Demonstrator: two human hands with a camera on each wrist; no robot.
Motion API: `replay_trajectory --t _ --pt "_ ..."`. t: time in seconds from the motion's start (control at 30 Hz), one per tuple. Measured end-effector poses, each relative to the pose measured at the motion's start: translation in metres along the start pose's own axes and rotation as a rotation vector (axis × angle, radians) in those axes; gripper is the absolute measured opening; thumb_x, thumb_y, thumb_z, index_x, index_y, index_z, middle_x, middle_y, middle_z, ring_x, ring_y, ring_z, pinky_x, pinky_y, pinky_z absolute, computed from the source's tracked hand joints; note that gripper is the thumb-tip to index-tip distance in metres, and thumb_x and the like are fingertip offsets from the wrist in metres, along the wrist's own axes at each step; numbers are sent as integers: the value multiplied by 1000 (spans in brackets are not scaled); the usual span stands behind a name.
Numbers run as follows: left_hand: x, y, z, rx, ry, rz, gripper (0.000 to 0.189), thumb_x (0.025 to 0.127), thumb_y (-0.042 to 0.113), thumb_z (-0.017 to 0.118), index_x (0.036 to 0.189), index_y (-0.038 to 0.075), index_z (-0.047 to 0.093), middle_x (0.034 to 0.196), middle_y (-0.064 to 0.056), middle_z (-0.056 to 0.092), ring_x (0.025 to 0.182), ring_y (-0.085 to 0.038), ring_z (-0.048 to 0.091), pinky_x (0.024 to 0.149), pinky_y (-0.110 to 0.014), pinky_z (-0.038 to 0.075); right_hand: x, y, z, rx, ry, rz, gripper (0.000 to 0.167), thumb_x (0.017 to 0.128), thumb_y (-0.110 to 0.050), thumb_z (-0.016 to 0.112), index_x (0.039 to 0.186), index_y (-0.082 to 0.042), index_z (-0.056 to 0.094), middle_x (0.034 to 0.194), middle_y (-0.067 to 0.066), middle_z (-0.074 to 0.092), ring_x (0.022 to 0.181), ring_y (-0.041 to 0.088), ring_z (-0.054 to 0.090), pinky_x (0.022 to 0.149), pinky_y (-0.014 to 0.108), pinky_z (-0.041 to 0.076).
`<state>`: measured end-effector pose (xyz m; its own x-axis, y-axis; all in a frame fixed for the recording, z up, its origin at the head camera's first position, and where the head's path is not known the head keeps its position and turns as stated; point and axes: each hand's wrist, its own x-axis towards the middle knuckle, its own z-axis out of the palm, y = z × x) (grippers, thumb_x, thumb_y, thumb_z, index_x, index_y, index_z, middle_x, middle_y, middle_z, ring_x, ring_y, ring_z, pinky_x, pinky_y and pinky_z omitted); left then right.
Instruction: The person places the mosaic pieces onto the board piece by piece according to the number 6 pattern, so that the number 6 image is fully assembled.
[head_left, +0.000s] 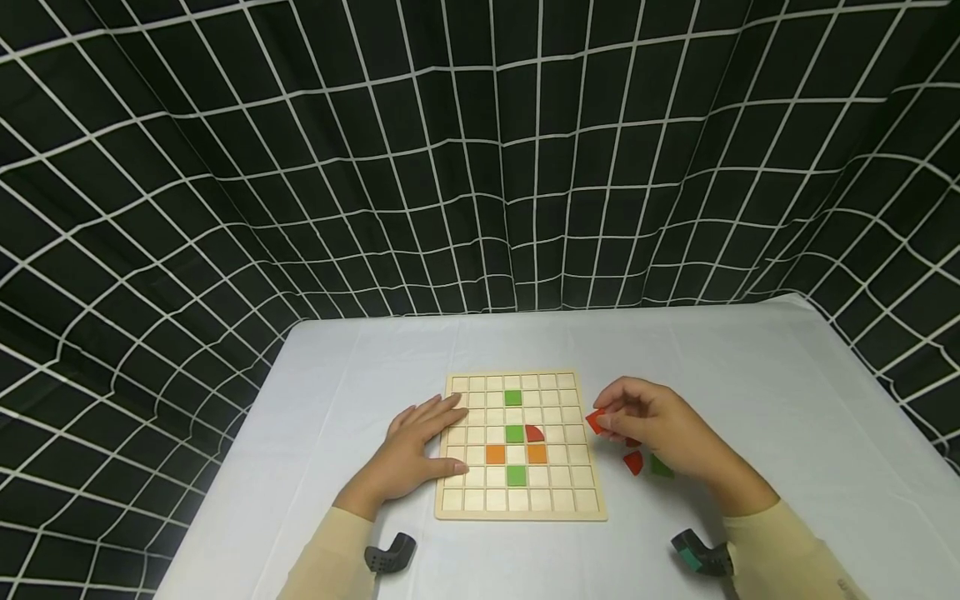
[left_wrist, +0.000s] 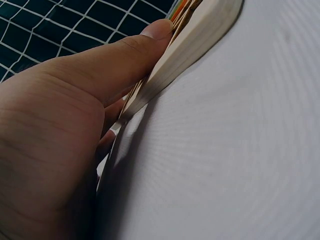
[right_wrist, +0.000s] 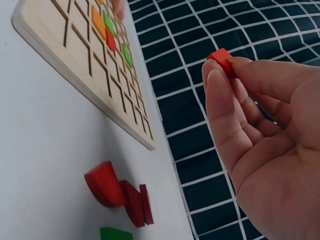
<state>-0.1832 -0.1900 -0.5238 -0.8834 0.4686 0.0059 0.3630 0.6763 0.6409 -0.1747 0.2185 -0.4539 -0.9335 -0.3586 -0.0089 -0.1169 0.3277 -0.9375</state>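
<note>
A wooden grid board (head_left: 555,501) lies on the table. My left hand (head_left: 411,446) rests over its left edge with the fingers spread, and in the left wrist view the thumb (left_wrist: 122,62) reaches along the rim. Just off the board's right side, my right hand (head_left: 663,421) pinches a small red block (right_wrist: 221,57) between thumb and fingertips, above the table. Set in the grid are several green squares (head_left: 513,398), two orange squares (head_left: 496,454) and a red quarter-round piece (head_left: 534,433).
Loose red pieces (right_wrist: 105,184), one of them rounded, and a green piece (head_left: 662,467) lie on the table below my right hand. The white-covered table (head_left: 360,375) runs back to a black curtain (head_left: 420,167) with a white grid.
</note>
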Motion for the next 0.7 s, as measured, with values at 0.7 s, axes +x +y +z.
replay_trajectory --t 0.7 --pt "0 -1 0 7 -2 4 89 89 54 87 165 24 51 177 7 28 164 -22 16 130 -54 0 4 7 40 69 -163 -36 11 102 -6 76 109 0 70 95 11 75 90 38 76 76 36 64"
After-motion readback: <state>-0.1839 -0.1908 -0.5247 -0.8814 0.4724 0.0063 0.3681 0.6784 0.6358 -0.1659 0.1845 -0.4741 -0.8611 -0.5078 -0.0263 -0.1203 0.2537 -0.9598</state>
